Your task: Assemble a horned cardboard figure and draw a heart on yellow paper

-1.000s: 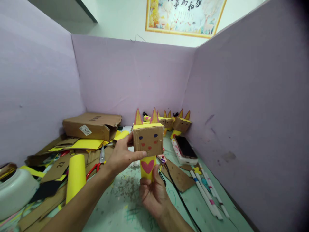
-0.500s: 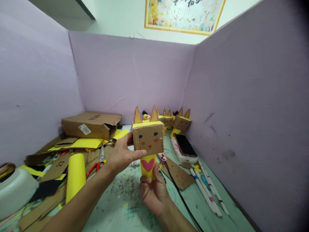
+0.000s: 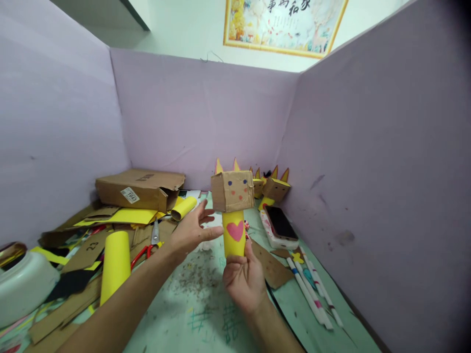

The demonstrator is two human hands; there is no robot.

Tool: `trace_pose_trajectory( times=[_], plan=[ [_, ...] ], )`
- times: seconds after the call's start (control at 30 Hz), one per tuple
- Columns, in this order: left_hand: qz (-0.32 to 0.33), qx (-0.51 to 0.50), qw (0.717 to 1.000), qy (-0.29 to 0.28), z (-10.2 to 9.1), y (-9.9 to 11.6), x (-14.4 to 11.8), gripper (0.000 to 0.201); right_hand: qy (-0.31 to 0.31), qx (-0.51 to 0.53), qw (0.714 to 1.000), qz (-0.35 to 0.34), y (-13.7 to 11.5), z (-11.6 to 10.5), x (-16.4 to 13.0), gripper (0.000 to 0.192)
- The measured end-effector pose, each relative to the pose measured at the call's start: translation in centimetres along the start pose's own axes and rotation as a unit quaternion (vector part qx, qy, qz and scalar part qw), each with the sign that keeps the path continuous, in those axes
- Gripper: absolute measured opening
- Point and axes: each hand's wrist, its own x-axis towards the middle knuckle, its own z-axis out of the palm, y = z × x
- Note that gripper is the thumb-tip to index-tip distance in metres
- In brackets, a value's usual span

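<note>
1. We see a doll [image 3: 233, 206] with a brown head [image 3: 235, 187], dark blue eyes [image 3: 230, 183] and reddish dots [image 3: 241, 198].
2. Its body [image 3: 230, 247] is yellow, with a pink heart [image 3: 235, 231]; its ears [image 3: 219, 167] are yellow edged in pink.
3. We find a plain yellow tube [image 3: 115, 264] and scissors [image 3: 155, 233] with grey blades and red handles.
4. We note a brown box [image 3: 121, 185] bearing a white label [image 3: 130, 195].
5. Our pens [image 3: 308, 294] are white, banded blue and pink.
6. The phone [image 3: 281, 223] has a black screen.
7. We have a pale green surface [image 3: 162, 318] with darker green grid marks [image 3: 198, 319], and lilac panels [image 3: 202, 108].
</note>
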Motion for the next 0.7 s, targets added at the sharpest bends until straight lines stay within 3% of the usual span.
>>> trace_pose_trajectory(
  times=[0.07, 0.13, 0.2, 0.33, 0.43, 0.57, 0.7],
  plan=[
    [-0.025, -0.011, 0.998, -0.053, 0.5, -0.8, 0.0, 0.088, -0.013, -0.002, 1.0, 0.008, -0.3, 0.2, -0.1, 0.024],
    [-0.024, -0.05, 0.989, -0.134, 1.4, -1.5, -0.2, 0.068, -0.022, -0.001, 1.0, 0.006, -0.3, 0.4, -0.2, 0.025],
    [-0.019, -0.09, 0.98, -0.179, 2.4, -2.2, -0.6, 0.052, -0.024, 0.001, 1.0, 0.004, -0.2, 0.6, -0.3, 0.024],
    [-0.023, -0.137, 0.981, -0.138, 4.1, -3.1, -1.5, 0.045, -0.003, 0.005, 1.0, 0.011, 0.4, 0.7, -0.3, 0.025],
    [-0.033, -0.14, 0.986, -0.084, 4.5, -3.1, -1.9, 0.026, 0.036, 0.003, 0.999, 0.01, 1.4, 0.5, -0.3, 0.023],
    [-0.033, -0.126, 0.989, -0.065, 3.7, -2.6, -1.8, 0.021, 0.132, -0.034, 0.99, -0.022, 2.2, 0.7, 0.0, 0.02],
    [-0.029, -0.13, 0.989, -0.062, 2.4, -3.0, -1.8, 0.031, 0.21, -0.175, 0.961, -0.032, 2.0, 1.1, 0.0, 0.031]
  ],
)
